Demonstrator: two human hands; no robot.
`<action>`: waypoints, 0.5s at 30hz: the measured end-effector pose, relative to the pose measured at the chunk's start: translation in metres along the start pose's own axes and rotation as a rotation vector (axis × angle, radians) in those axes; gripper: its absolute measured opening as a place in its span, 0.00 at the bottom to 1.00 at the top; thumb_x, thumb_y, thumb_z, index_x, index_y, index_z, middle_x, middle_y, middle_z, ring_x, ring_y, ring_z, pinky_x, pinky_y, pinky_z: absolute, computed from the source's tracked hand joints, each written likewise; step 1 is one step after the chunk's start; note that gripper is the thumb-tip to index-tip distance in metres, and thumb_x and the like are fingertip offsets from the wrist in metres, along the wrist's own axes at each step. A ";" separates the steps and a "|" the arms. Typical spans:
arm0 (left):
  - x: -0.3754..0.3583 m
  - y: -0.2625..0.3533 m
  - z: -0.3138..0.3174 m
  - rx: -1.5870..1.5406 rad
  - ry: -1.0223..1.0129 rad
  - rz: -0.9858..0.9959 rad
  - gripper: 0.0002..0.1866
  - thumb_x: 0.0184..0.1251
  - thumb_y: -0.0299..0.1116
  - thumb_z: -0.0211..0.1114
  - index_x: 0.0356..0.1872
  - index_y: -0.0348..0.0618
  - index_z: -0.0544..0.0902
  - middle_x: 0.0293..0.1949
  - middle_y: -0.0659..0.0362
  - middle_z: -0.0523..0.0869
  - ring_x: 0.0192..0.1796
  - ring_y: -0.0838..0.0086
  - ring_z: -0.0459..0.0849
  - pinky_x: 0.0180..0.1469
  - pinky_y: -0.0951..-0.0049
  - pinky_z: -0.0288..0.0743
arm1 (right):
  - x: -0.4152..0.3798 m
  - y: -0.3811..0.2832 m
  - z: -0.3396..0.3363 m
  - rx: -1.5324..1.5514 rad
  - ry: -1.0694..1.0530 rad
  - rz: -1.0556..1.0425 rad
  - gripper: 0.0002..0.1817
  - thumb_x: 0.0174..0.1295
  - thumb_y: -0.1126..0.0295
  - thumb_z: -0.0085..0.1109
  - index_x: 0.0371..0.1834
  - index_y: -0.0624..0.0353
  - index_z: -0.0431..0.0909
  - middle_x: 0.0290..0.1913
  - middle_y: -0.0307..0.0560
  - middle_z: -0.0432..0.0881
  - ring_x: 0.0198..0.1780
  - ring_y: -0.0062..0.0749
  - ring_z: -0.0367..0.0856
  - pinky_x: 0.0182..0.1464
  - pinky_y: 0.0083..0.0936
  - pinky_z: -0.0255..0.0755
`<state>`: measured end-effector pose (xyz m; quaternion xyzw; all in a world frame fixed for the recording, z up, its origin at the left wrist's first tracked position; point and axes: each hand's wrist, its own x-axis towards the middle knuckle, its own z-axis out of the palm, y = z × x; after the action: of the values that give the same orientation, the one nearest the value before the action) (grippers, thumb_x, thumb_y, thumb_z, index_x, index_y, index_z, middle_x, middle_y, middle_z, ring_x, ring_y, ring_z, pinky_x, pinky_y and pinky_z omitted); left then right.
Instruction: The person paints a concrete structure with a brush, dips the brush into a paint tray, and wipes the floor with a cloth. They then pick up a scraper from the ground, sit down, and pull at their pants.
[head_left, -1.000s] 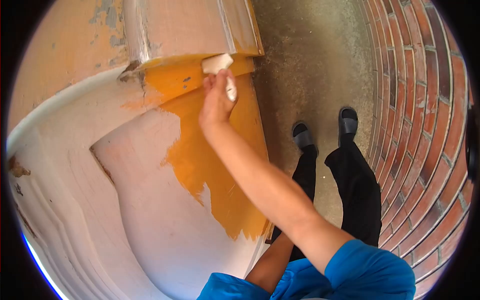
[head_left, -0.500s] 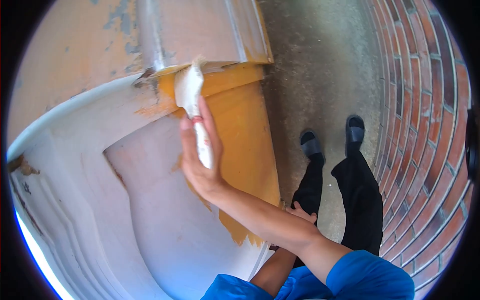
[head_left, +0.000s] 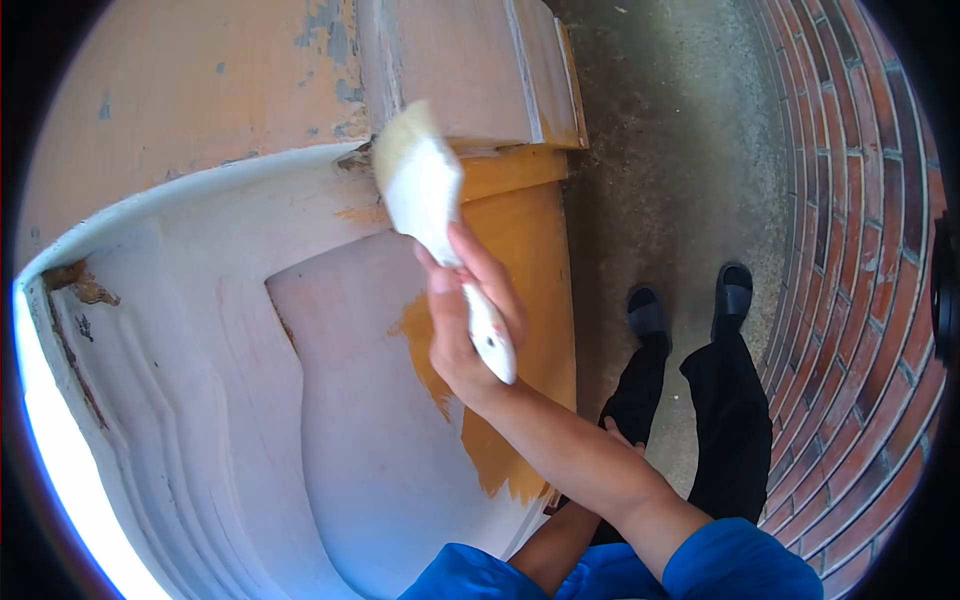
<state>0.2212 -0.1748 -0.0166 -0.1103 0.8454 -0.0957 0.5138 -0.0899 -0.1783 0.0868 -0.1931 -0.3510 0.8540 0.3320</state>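
A wide paintbrush (head_left: 425,195) with pale bristles and a white handle is gripped in my right hand (head_left: 470,325), fingers and thumb closed around the handle. Its bristles are over the ledge of a curved, moulded panel (head_left: 370,440), whose surface is pale whitish. Ochre-yellow paint (head_left: 535,290) covers the panel's right part, with a ragged lower edge. Beneath my crossing right forearm, my left hand (head_left: 622,432) shows only in part against the dark trousers. Its visible fingers look apart, and I see nothing between them.
A brick wall (head_left: 850,300) runs down the right side. Between it and the panel lies a concrete floor (head_left: 680,170), where my feet in dark slippers (head_left: 735,290) stand. Peeling, worn orange paint (head_left: 200,90) with grey patches marks the surface above the ledge.
The paintbrush has come away from the yellow edge under the ledge, towards the camera, with its bristles now pointing up-left. The whole view has shifted slightly; my left hand stays by my leg.
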 end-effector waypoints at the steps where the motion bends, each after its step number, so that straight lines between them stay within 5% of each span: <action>1: 0.000 0.006 -0.007 0.022 -0.047 -0.044 0.47 0.46 0.55 0.73 0.68 0.43 0.69 0.60 0.35 0.74 0.61 0.40 0.76 0.63 0.46 0.71 | -0.001 -0.007 -0.001 0.086 0.051 -0.013 0.20 0.70 0.79 0.54 0.64 0.69 0.71 0.68 0.66 0.73 0.64 0.39 0.78 0.58 0.28 0.75; 6: 0.008 0.009 -0.019 0.118 -0.186 -0.060 0.46 0.47 0.57 0.71 0.68 0.42 0.69 0.59 0.35 0.74 0.59 0.38 0.77 0.61 0.46 0.72 | -0.006 0.005 0.025 0.138 0.018 0.123 0.17 0.70 0.80 0.54 0.61 0.64 0.73 0.66 0.64 0.75 0.55 0.30 0.81 0.51 0.23 0.75; 7: 0.008 0.010 -0.019 0.124 -0.194 -0.062 0.46 0.48 0.57 0.71 0.67 0.42 0.69 0.59 0.35 0.74 0.59 0.38 0.77 0.61 0.46 0.72 | -0.004 0.007 0.021 0.040 -0.096 0.044 0.17 0.73 0.73 0.52 0.62 0.67 0.69 0.66 0.62 0.72 0.62 0.42 0.77 0.66 0.37 0.75; 9: 0.012 0.008 -0.021 0.106 -0.200 -0.048 0.46 0.49 0.57 0.70 0.67 0.41 0.69 0.59 0.35 0.74 0.60 0.38 0.77 0.61 0.46 0.72 | -0.010 0.005 0.013 0.148 -0.004 0.196 0.16 0.73 0.74 0.51 0.61 0.68 0.69 0.65 0.62 0.72 0.63 0.43 0.77 0.66 0.40 0.74; 10: 0.010 0.008 -0.023 0.093 -0.209 -0.046 0.46 0.49 0.57 0.70 0.67 0.41 0.69 0.59 0.35 0.74 0.60 0.38 0.76 0.61 0.46 0.72 | -0.005 0.002 0.010 0.151 0.070 0.068 0.15 0.70 0.80 0.53 0.59 0.64 0.74 0.65 0.64 0.75 0.56 0.33 0.82 0.55 0.25 0.76; 15: 0.011 0.009 -0.024 0.030 -0.223 -0.076 0.48 0.46 0.51 0.73 0.69 0.40 0.66 0.59 0.36 0.74 0.64 0.42 0.74 0.65 0.45 0.68 | -0.012 0.002 0.025 0.154 0.048 0.123 0.14 0.70 0.80 0.52 0.58 0.63 0.74 0.66 0.67 0.74 0.56 0.34 0.82 0.57 0.27 0.77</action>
<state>0.1942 -0.1687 -0.0179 -0.1446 0.7766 -0.1148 0.6024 -0.0967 -0.1994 0.1036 -0.2086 -0.2637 0.8924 0.3010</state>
